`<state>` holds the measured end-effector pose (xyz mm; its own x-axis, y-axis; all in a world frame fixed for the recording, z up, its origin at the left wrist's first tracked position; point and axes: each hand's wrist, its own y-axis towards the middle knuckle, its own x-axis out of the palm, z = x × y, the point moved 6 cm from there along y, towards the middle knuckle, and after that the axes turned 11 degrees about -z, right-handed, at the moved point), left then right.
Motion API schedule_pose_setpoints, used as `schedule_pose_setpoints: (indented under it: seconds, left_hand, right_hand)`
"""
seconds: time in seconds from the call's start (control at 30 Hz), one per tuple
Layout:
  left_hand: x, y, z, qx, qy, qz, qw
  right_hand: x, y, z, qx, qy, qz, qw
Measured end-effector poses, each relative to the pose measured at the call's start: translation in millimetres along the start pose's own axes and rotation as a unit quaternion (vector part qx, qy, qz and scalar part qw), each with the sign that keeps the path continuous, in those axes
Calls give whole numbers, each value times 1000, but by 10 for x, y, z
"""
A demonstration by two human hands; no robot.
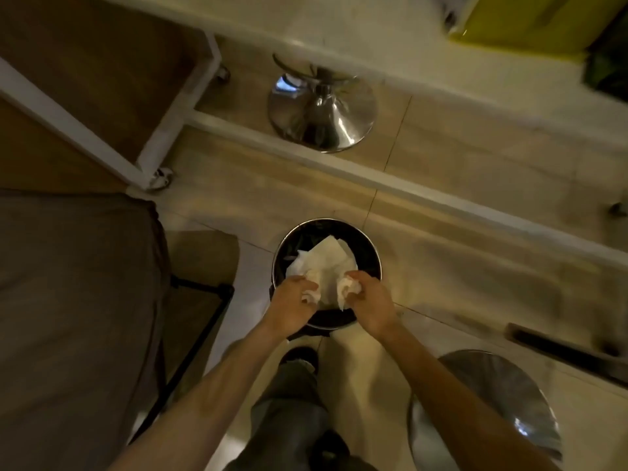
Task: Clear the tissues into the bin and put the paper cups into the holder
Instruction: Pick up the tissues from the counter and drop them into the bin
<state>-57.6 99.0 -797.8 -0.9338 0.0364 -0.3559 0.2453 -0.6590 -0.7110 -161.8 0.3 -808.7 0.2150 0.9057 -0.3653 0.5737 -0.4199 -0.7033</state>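
A round bin [368, 248] with a shiny rim and a dark liner stands on the tiled floor straight below me. White tissues [328, 263] lie spread over its opening. My left hand [292, 305] is over the bin's near-left rim, closed on a crumpled tissue wad [311, 294]. My right hand [370, 302] hovers over the near-right rim and grips another crumpled wad [348, 288]. No paper cups or holder are in view.
A chrome stool base [323, 110] stands beyond the bin and a second one [489, 402] at my near right. A white-framed wheeled cart [102, 107] and a brown seat [74, 300] fill the left. My legs and shoes [299, 360] are below the bin.
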Motion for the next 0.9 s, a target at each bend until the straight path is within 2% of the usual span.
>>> schedule_pose_setpoints:
  seconds: [0.23,0.47,0.7,0.83,0.9]
  left_hand:
    - [296,539,-411,-6,3,-59,998]
    - [137,118,-189,-1,-21,-61,998]
    - [-407,-795,445,-6,-84,-58,995]
    - [-712,-1426,1111,18,-109,-60,992]
    - [-890,-1726,1508,48,-79,-48,995]
  right_hand:
    - [317,521,229,24,16,-50,998]
    - [56,92,30,41,29,-49,998]
    - [-402,-856,-705,-10,3,-27,1000]
    - [-791,-1498,-1348,-46,-5,-7,999]
    - [-1011,-1839,-1685,-67,-20,4,998]
